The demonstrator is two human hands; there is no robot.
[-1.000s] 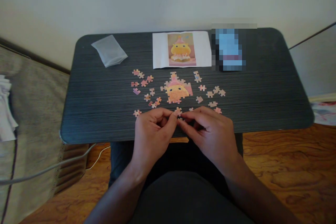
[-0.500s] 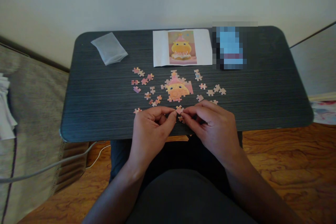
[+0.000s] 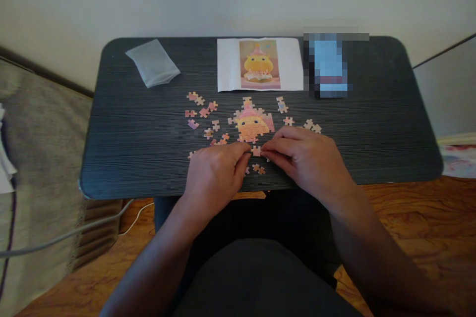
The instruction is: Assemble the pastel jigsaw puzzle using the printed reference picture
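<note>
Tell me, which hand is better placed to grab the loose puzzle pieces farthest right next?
Probably the right hand: it is just below those loose pieces in the picture. The left hand is farther away, on the other side of the pink piece between the hands.

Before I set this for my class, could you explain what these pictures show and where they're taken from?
There is no machine: a person's bare left hand and right hand do the work. Every picture comes from one head-worn camera looking forward and down. On the dark table lie a partly joined puzzle, loose pieces, a printed sheet, a clear bag and a pixelated blue object. Together the hands hold one pink piece, just on the puzzle's near side.
</note>
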